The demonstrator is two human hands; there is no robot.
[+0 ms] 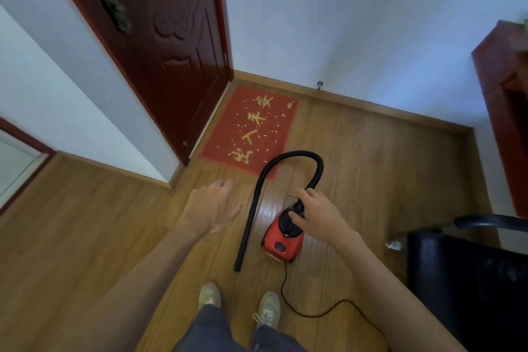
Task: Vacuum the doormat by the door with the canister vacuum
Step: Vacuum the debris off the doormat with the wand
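Note:
A red doormat (pixel 251 128) with gold characters lies by the dark red door (pixel 160 46), sprinkled with small pale scraps. A small red and black canister vacuum (pixel 281 240) sits on the wooden floor just in front of my feet. Its black hose (pixel 288 156) loops up over the mat's near corner and runs down to a straight black tube (pixel 247 226) lying left of the canister. My right hand (pixel 317 214) hovers over the canister's top where the hose joins, fingers spread and relaxed. My left hand (pixel 213 206) reaches forward in the air, fingers straight, holding nothing.
A black power cord (pixel 314 313) trails from the canister across the floor to the right. A black chair (pixel 471 280) stands at the right, a dark red cabinet (pixel 505 111) beyond it. A crumpled white scrap (pixel 393 245) lies by the chair. White walls enclose the corner.

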